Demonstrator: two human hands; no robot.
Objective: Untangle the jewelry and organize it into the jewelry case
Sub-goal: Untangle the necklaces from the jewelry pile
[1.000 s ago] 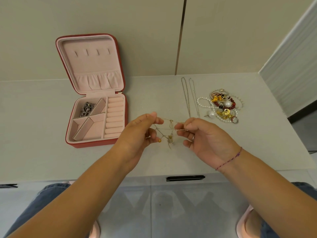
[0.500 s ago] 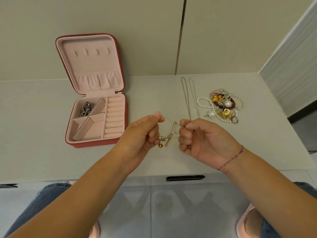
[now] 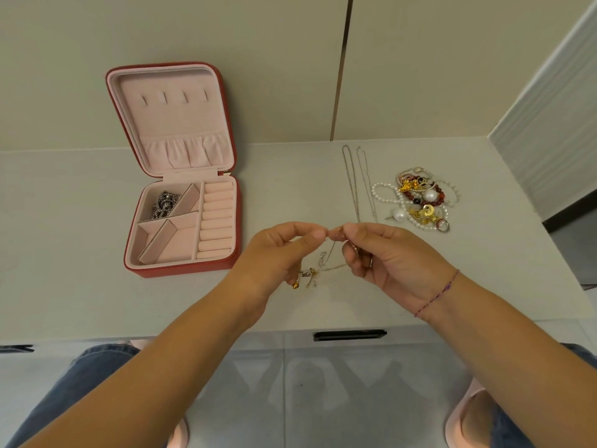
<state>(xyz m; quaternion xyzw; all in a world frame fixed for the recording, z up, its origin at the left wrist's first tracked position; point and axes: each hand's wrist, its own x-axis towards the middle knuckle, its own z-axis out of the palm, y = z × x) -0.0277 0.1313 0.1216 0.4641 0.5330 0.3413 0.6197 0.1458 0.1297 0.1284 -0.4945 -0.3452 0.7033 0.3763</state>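
My left hand and my right hand pinch a thin gold chain between them above the table's front part, fingertips almost touching. Small charms and an amber bead dangle below the chain. A red jewelry case with pink lining lies open at the left; a dark silver piece sits in its upper left compartment. A tangled pile of pearls, red beads, gold pieces and rings lies at the right. Two thin silver chains lie stretched out beside the pile.
The white table meets a wall at the back and a ribbed panel at the right. A black drawer handle sits under the front edge. My knees in jeans show below.
My hands have come closer together, so the chain that was stretched between them now hangs slack with the charms lower down.
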